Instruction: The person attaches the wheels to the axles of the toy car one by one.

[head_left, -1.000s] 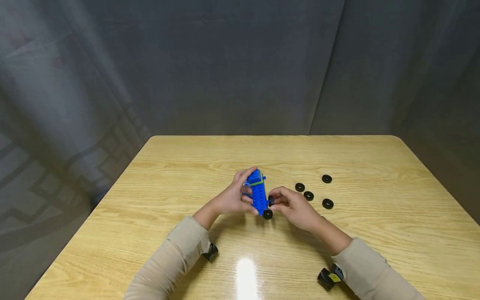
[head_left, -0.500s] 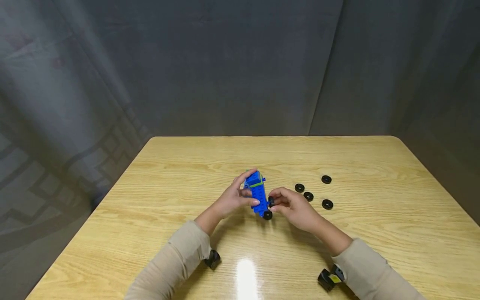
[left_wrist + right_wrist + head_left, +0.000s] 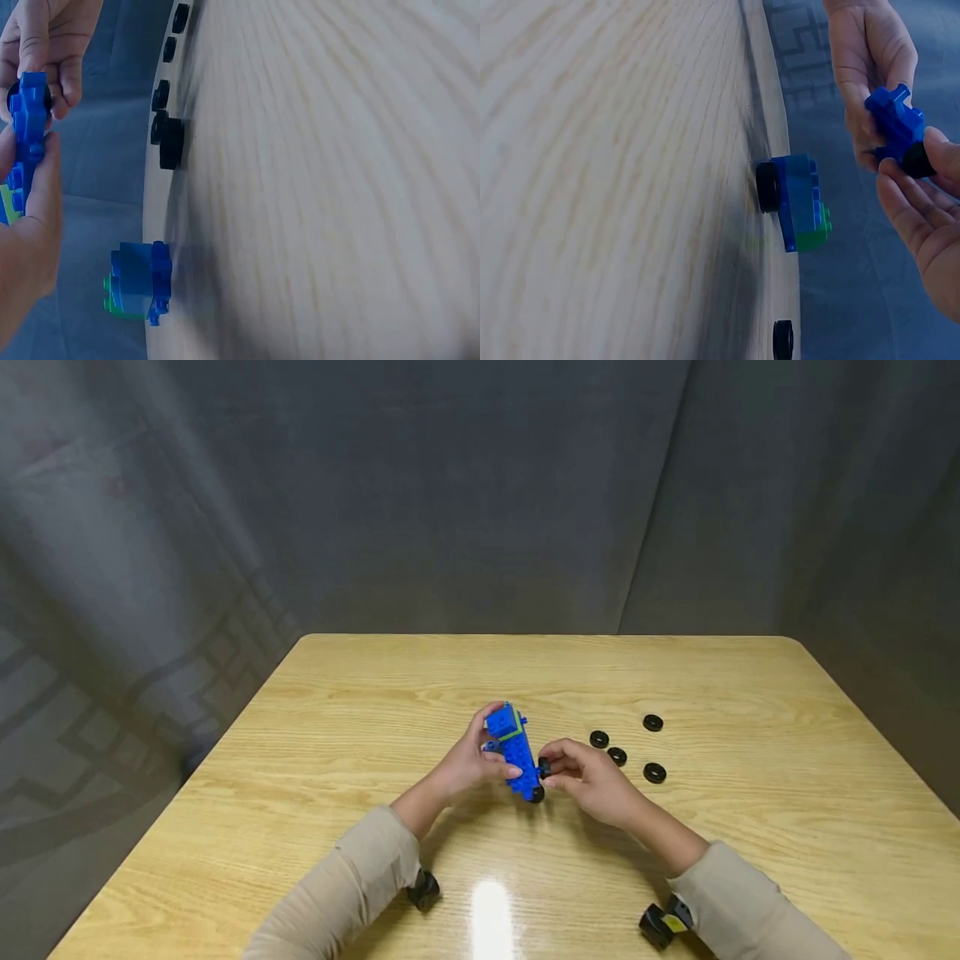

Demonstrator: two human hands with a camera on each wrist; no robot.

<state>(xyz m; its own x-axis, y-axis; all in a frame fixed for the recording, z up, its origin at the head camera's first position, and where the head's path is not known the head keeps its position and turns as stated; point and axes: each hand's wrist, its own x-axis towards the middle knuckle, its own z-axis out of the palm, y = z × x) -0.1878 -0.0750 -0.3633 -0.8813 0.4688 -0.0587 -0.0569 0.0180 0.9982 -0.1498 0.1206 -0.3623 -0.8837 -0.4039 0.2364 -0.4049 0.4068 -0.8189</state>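
Note:
My left hand [image 3: 467, 768] grips a long blue toy-brick vehicle [image 3: 516, 748] with a lime stripe beside its raised cab, the thumb across its studded bed. It is held above the table, tilted. At its right side my right hand [image 3: 596, 778] pinches a small black wheel [image 3: 918, 160] against the vehicle. Whether the wheel sits on the axle peg cannot be told. One loose black wheel [image 3: 537, 795] lies on the table, partly covered by the held vehicle. A second blue-and-green brick build [image 3: 802, 193] rests on the table, mostly hidden from the head view by the left hand.
To the right of the hands several loose black wheels [image 3: 655, 773] lie flat on the wooden table [image 3: 750, 710]. A grey curtain [image 3: 465, 510] hangs behind. Black wrist cameras [image 3: 657, 927] jut from beneath both sleeves.
The left thumb has slid from the vehicle's lower end onto its bed. The vehicle's cab end has turned slightly left. The right hand keeps its pinch on the wheel.

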